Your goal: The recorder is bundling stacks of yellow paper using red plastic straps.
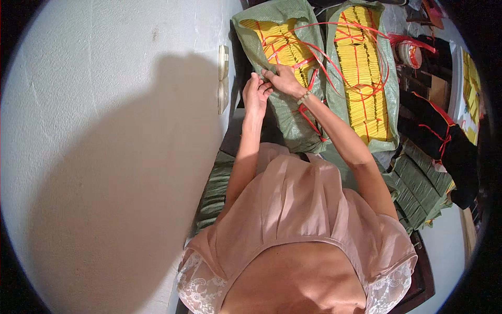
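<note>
1. The left green woven sack lies between the wall and a second filled sack, its mouth gaping over yellow bundles.
2. The right hand appears to pinch the lower-left edge of that mouth between thumb and fingers.
3. The left hand is just beside it, fingers loosely curled; whether it grips any cloth cannot be told.
4. The woven cloth looks light, flexible and slightly slippery; the filled sack is probably heavy. A gathered fold of the rim should hold better than a single layer.
5. Red straps cross the mouth and could snag fingers.
6. Green-wrapped stacks sit below the second sack's lower-right corner.
</note>
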### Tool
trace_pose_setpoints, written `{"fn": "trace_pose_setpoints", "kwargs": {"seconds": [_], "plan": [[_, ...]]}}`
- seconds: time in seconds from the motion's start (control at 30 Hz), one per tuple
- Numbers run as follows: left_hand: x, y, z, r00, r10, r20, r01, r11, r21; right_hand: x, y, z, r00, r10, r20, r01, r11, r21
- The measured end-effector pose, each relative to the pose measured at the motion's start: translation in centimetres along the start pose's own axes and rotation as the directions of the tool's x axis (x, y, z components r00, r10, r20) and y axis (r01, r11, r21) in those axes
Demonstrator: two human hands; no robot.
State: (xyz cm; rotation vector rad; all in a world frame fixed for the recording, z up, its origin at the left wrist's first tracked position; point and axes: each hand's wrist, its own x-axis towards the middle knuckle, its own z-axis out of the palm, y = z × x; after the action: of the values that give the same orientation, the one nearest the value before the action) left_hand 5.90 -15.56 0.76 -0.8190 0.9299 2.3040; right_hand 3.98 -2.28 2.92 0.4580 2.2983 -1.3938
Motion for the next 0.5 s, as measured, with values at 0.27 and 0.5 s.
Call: {"fn": "trace_pose_setpoints", "kwargs": {"seconds": [0.27,0.5], "plan": [[0.3,-0.7,-0.7,0.999,0.000,-0.051,-0.009,0.984,-0.177,0.3,-0.1,0.3,0.998,0.032,0.047,-0.028,0.995,-0.097],[-0.7,-1.2,1.5,0.932,0.215,-0.293,-0.148,0.961,0.234,0.0,1.2,1.2,0.995,-0.028,-0.100,0.035,0.997,0.072]]}}
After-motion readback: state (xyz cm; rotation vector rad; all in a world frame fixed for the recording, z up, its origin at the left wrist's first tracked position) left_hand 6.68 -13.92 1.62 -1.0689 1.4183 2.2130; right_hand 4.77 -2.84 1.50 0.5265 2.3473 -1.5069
